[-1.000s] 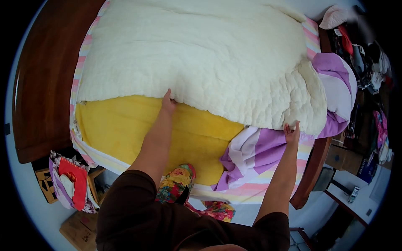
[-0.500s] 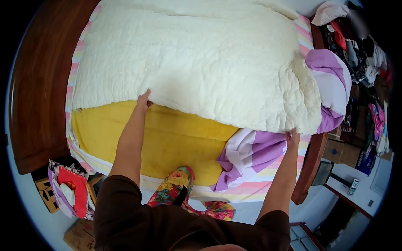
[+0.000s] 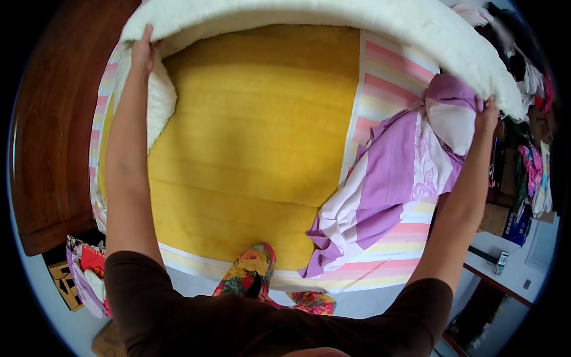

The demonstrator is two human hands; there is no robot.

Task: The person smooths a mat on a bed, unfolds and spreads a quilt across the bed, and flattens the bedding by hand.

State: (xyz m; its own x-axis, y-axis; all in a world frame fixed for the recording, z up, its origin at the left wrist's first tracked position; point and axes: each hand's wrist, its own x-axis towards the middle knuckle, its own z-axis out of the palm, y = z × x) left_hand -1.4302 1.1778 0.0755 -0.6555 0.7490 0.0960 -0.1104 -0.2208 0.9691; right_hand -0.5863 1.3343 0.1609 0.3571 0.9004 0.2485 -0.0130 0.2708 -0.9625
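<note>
A thick cream quilt is lifted along its near edge and arches across the top of the view. My left hand grips that edge at the far left, where a corner of the quilt hangs down toward the bed. At the right, my right hand is closed on the same edge. Beneath lies a yellow bed pad on a pink, yellow and white striped sheet. A crumpled purple and white cover rests on the right part of the bed, its upper end close to my right hand.
A dark wooden headboard borders the bed on the left. Bags with red and purple cloth stand at the lower left. Piled clothes and a cardboard box are beyond the bed at the right.
Both hands have moved up and farther apart, raising the quilt's near edge away from me. Much more of the yellow pad, striped sheet and purple and white cover now shows.
</note>
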